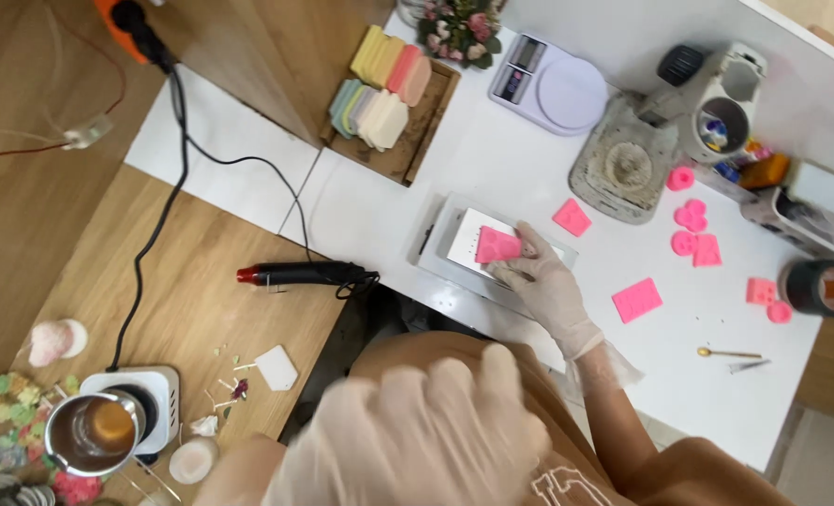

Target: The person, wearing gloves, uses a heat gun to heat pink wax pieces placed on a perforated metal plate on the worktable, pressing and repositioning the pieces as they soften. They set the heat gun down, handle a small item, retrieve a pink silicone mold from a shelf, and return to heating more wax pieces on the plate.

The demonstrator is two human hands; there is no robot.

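My right hand (546, 281), in a white glove, reaches onto a flat grey-and-white tray (454, 267) on the white table. Its fingers rest on and pinch a pink silicone mould (497, 245) lying on the tray's white plate. My left hand (417, 436), also gloved, hovers close to the camera at the bottom centre. It is blurred, its fingers are curled together, and the palm is hidden. It is over my lap, apart from the table's things.
Several pink moulds (637, 300) lie scattered to the right. A digital scale (548, 89), a wooden tray of pastel bars (384, 98) and a grey stone dish (623, 164) stand at the back. A black heat gun (305, 274) and a hot plate with a metal pot (94, 431) sit on the left.
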